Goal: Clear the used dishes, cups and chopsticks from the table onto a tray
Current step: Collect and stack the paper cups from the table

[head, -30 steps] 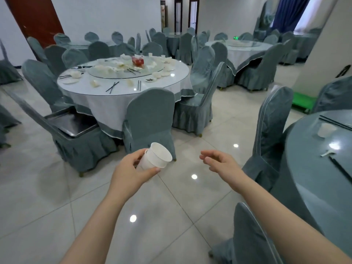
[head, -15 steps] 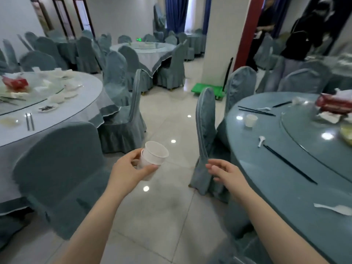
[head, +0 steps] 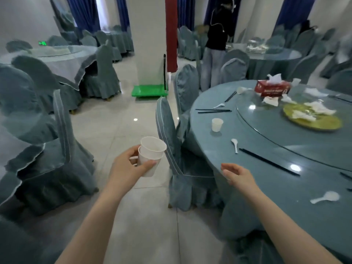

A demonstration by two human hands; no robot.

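stacked cups (head: 151, 155) are being held in the left hand (head: 128, 168); right hand (head: 240, 176) is empty, fingers loosely spread, at the surface (head: 285, 187) edge. a lone cup (head: 217, 124) is sitting beyond it; a hurried reach risks tipping it.

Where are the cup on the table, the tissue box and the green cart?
cup on the table (head: 217, 125): head view, on its side wall.
tissue box (head: 272, 88): head view, on its red front face.
green cart (head: 149, 90): head view, on its flat deck.
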